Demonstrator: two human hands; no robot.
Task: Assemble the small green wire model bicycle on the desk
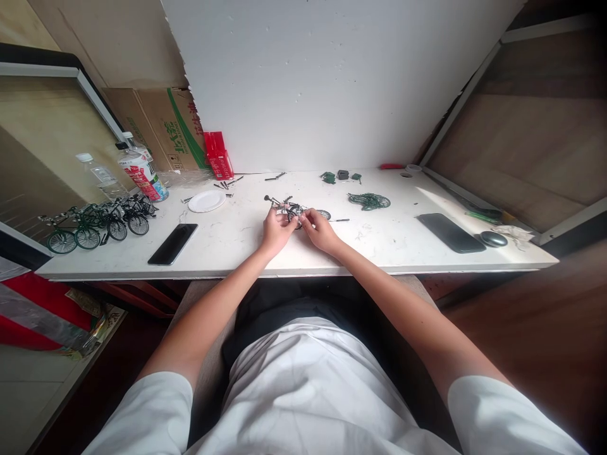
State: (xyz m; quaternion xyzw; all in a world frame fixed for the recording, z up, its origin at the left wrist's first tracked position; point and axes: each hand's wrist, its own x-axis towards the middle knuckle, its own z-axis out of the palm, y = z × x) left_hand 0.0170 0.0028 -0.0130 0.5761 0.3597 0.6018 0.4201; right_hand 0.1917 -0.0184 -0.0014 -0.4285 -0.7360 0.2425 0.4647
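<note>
A small black model bicycle is between my two hands at the middle of the white table. My left hand is closed on its left part, near the saddle end. My right hand has its thumb and fingers pinched at the bicycle's lower middle, close to the left fingertips; whatever small part it grips is hidden. One wheel shows beyond the right fingers. A thin dark rod lies just right of the right hand.
Several assembled model bicycles, bottles and a phone are at left, near a white plate. Green wheel parts lie right of centre, with small green pieces behind. A dark flat object and a mouse sit at right.
</note>
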